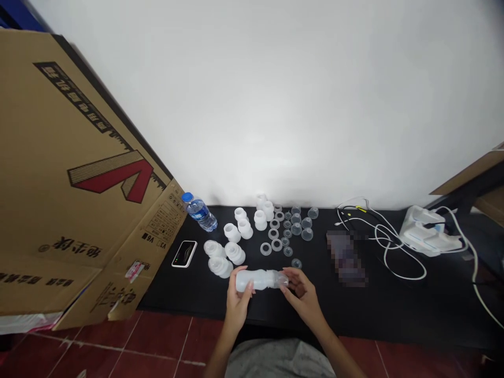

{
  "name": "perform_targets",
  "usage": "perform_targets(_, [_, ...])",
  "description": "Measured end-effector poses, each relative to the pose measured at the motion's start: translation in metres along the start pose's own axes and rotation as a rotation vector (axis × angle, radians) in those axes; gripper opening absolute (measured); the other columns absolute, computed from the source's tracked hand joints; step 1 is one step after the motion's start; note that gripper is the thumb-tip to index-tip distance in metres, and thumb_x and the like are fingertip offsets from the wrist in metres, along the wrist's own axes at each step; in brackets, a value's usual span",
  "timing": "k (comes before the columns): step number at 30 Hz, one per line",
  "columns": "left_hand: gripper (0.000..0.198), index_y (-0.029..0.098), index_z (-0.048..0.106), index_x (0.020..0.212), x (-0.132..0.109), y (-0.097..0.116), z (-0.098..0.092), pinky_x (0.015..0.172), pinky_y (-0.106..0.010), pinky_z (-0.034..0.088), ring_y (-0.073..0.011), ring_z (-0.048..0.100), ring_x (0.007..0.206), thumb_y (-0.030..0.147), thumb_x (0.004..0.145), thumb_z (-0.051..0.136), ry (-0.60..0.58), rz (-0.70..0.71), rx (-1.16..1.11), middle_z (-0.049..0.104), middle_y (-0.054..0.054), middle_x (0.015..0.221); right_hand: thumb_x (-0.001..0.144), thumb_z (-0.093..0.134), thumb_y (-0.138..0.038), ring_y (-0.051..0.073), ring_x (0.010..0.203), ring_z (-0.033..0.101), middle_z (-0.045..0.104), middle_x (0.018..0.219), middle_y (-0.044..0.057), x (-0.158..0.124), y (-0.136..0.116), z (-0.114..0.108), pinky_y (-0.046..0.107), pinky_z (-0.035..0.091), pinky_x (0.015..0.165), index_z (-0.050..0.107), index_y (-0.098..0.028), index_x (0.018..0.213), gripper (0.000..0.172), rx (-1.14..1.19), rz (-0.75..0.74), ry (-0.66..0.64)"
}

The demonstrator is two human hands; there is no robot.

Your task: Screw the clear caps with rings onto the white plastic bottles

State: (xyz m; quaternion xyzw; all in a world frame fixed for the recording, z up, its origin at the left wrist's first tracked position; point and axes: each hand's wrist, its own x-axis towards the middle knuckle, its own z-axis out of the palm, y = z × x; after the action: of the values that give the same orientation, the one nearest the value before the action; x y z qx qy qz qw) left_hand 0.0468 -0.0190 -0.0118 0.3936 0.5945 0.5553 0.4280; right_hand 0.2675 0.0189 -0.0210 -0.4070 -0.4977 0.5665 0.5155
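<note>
White bottles (pixel 220 266) could get toppled if bumped by the left hand (pixel 237 298), wrapped round the held bottle (pixel 255 280) over the bench (pixel 378 315); its clear cap (pixel 281 280), pinched by the right hand (pixel 304 297), might get popped off if squeezed crooked.

Held bottle (pixel 255 280) is milky white, cap (pixel 279 279) is clear, table (pixel 378 310) plain black. Box (pixel 43 173) is brown with a red logo (pixel 116 178) (kinda stripy, too), floor (pixel 153 341) dark red.
</note>
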Motion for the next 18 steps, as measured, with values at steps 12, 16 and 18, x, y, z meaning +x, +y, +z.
perform_targets(12, [0.052, 0.02, 0.065, 0.13, -0.0016, 0.0025, -0.0014, 0.07, -0.029, 0.058, -0.0193, 0.067, 0.079, 0.058, 0.095, 0.072, 0.017, 0.017, 0.025, 0.071, -0.006, 0.105, 0.089, 0.087, -0.044, 0.028, 0.098, 0.08, 0.083, 0.11, 0.011, 0.0011, 0.0025, -0.0062, 0.043, 0.067, 0.091, 0.082, -0.024, 0.111, 0.03, -0.028, 0.002, 0.029])
perform_targets(16, [0.053, 0.021, 0.064, 0.13, -0.0009, 0.0017, -0.0016, 0.068, -0.029, 0.057, -0.018, 0.065, 0.074, 0.06, 0.095, 0.072, 0.018, 0.009, 0.019, 0.071, -0.005, 0.099, 0.092, 0.085, -0.045, 0.028, 0.097, 0.08, 0.083, 0.109, 0.011, 0.0, -0.0007, -0.0079, 0.04, 0.066, 0.09, 0.084, -0.024, 0.108, 0.027, -0.085, -0.013, 0.01])
perform_targets(18, [0.053, 0.021, 0.065, 0.13, -0.0005, 0.0016, -0.0023, 0.068, -0.029, 0.057, -0.0182, 0.066, 0.073, 0.06, 0.095, 0.072, 0.001, 0.012, 0.03, 0.071, -0.005, 0.1, 0.091, 0.086, -0.046, 0.028, 0.096, 0.08, 0.084, 0.108, 0.011, 0.0001, -0.0013, -0.0085, 0.04, 0.066, 0.088, 0.085, -0.024, 0.109, 0.028, -0.094, -0.012, 0.013])
